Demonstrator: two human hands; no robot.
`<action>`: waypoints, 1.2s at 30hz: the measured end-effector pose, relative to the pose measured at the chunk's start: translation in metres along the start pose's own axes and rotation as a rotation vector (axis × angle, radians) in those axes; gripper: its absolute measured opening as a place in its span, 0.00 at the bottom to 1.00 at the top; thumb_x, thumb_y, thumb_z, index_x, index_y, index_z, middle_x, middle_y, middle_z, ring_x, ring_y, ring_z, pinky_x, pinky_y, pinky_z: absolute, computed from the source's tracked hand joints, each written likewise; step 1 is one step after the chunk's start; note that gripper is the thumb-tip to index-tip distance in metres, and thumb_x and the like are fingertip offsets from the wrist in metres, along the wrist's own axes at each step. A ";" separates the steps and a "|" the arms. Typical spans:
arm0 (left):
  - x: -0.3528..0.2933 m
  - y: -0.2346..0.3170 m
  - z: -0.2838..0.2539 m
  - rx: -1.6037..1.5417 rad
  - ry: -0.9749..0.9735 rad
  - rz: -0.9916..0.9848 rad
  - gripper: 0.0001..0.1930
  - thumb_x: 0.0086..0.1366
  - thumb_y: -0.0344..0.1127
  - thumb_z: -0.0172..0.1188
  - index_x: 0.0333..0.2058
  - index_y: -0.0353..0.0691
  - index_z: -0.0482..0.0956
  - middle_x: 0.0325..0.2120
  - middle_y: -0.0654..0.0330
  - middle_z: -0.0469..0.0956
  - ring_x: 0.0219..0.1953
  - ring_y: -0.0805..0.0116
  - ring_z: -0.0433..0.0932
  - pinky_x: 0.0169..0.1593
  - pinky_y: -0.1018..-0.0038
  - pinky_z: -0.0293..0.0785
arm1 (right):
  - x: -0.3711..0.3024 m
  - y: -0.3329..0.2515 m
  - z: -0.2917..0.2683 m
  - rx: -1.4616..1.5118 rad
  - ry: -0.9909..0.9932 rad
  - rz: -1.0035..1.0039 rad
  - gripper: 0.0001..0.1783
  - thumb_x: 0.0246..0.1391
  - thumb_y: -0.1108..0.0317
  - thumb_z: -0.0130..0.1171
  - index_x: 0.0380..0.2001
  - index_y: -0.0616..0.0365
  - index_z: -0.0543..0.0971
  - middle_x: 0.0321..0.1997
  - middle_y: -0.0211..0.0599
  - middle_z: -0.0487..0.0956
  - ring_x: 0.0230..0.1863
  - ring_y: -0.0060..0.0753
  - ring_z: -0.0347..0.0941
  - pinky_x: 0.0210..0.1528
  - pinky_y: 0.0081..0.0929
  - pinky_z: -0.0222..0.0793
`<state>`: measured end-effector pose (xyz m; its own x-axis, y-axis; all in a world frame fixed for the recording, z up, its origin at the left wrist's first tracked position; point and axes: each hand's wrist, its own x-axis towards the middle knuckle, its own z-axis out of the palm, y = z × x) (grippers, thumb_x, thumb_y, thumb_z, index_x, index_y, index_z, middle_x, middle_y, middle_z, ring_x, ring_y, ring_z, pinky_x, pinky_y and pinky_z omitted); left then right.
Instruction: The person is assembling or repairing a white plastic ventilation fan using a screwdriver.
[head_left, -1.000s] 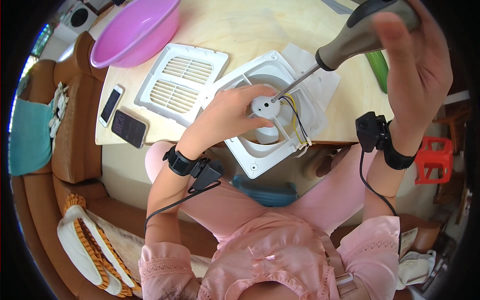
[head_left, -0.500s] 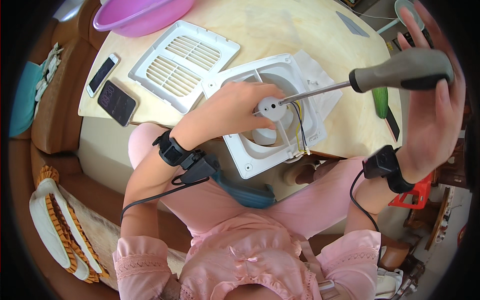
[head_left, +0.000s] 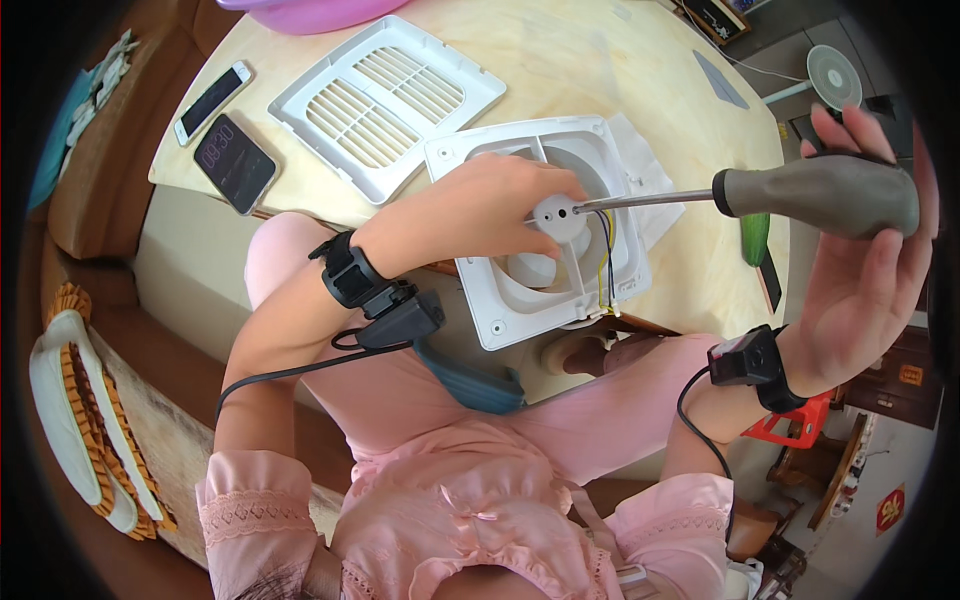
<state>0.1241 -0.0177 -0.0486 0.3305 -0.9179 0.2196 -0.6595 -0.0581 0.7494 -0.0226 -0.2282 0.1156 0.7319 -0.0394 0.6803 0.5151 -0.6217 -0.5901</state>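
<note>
A white square ventilation fan housing (head_left: 505,325) lies tilted at the table's near edge, partly over my lap. My left hand (head_left: 480,205) is closed round the small round white motor hub (head_left: 556,215) at its middle. My right hand (head_left: 860,290) holds a screwdriver (head_left: 815,195) by its thick grey-green handle, thumb on the near side and fingertips on the far side. The screwdriver's shaft lies nearly level, its tip at a hole in the hub's face. Yellow and dark wires (head_left: 607,260) run from the hub to the housing's corner.
A white louvred cover (head_left: 345,75) lies behind the housing on the round table (head_left: 560,60). Two phones (head_left: 236,163) sit at the left edge, a pink basin (head_left: 325,14) at the back. White paper (head_left: 655,200) and a green cucumber (head_left: 755,238) lie right. A red stool (head_left: 800,425) stands below.
The screwdriver handle has turned and sits lower, its shaft now flatter. My right fingers have curled closer round the handle. My left hand keeps its hold on the hub; the whole view has shifted.
</note>
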 end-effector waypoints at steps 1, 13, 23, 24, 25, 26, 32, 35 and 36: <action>0.000 0.000 0.000 0.001 -0.007 -0.003 0.26 0.55 0.38 0.75 0.53 0.45 0.79 0.34 0.54 0.84 0.32 0.54 0.82 0.38 0.64 0.77 | -0.003 0.002 -0.002 0.002 -0.011 -0.004 0.37 0.70 0.51 0.51 0.70 0.69 0.60 0.63 0.67 0.71 0.66 0.63 0.70 0.65 0.53 0.69; 0.001 0.001 0.000 0.007 -0.027 -0.008 0.25 0.56 0.38 0.74 0.52 0.44 0.79 0.32 0.54 0.83 0.33 0.55 0.82 0.40 0.63 0.77 | -0.007 0.026 0.022 0.047 0.307 -0.043 0.32 0.72 0.56 0.51 0.70 0.63 0.58 0.66 0.62 0.67 0.62 0.59 0.72 0.62 0.54 0.70; 0.000 -0.001 0.001 -0.005 -0.054 -0.032 0.26 0.56 0.38 0.74 0.53 0.43 0.78 0.33 0.52 0.83 0.33 0.54 0.83 0.41 0.62 0.77 | -0.014 0.003 -0.012 -0.377 0.019 -0.065 0.35 0.68 0.67 0.54 0.73 0.62 0.56 0.65 0.69 0.70 0.65 0.67 0.71 0.62 0.51 0.72; 0.001 -0.001 0.001 -0.003 -0.053 -0.031 0.26 0.56 0.38 0.74 0.53 0.43 0.78 0.33 0.52 0.83 0.33 0.54 0.83 0.41 0.62 0.77 | -0.014 0.003 -0.004 -0.347 0.069 -0.049 0.35 0.67 0.67 0.55 0.73 0.63 0.57 0.63 0.67 0.72 0.63 0.63 0.72 0.64 0.50 0.71; 0.001 -0.001 0.001 -0.004 -0.053 -0.030 0.26 0.55 0.37 0.74 0.53 0.43 0.78 0.33 0.52 0.83 0.33 0.54 0.83 0.41 0.62 0.77 | -0.012 0.002 0.004 -0.346 0.072 -0.051 0.35 0.67 0.67 0.55 0.73 0.63 0.57 0.63 0.67 0.72 0.63 0.63 0.72 0.64 0.50 0.71; 0.001 -0.001 0.001 -0.005 -0.050 -0.031 0.26 0.55 0.37 0.74 0.53 0.43 0.78 0.33 0.52 0.83 0.33 0.54 0.83 0.40 0.62 0.77 | -0.009 0.001 0.011 -0.166 0.056 -0.076 0.36 0.66 0.66 0.58 0.72 0.63 0.58 0.61 0.65 0.73 0.62 0.60 0.73 0.64 0.49 0.71; -0.002 0.000 0.003 -0.016 -0.025 -0.028 0.26 0.54 0.36 0.74 0.52 0.43 0.78 0.35 0.54 0.84 0.33 0.54 0.83 0.40 0.62 0.77 | -0.014 0.009 -0.012 -0.336 0.009 -0.160 0.36 0.68 0.58 0.58 0.72 0.61 0.59 0.57 0.61 0.74 0.59 0.54 0.75 0.66 0.50 0.69; 0.000 -0.001 0.003 0.002 -0.021 -0.002 0.26 0.54 0.35 0.74 0.52 0.42 0.78 0.37 0.53 0.83 0.33 0.54 0.83 0.40 0.61 0.77 | -0.009 0.018 -0.005 -0.039 0.121 -0.107 0.43 0.62 0.61 0.65 0.73 0.65 0.57 0.55 0.61 0.77 0.54 0.52 0.78 0.62 0.45 0.74; 0.000 -0.001 0.003 0.001 -0.023 -0.002 0.26 0.54 0.35 0.74 0.52 0.42 0.78 0.37 0.53 0.83 0.33 0.54 0.83 0.40 0.61 0.77 | -0.005 0.011 -0.001 -0.095 0.139 -0.066 0.43 0.64 0.58 0.63 0.73 0.66 0.56 0.55 0.62 0.77 0.55 0.54 0.79 0.63 0.47 0.73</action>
<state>0.1226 -0.0191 -0.0510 0.3162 -0.9267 0.2032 -0.6595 -0.0607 0.7492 -0.0210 -0.2354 0.1056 0.6258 -0.1002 0.7736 0.5104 -0.6973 -0.5032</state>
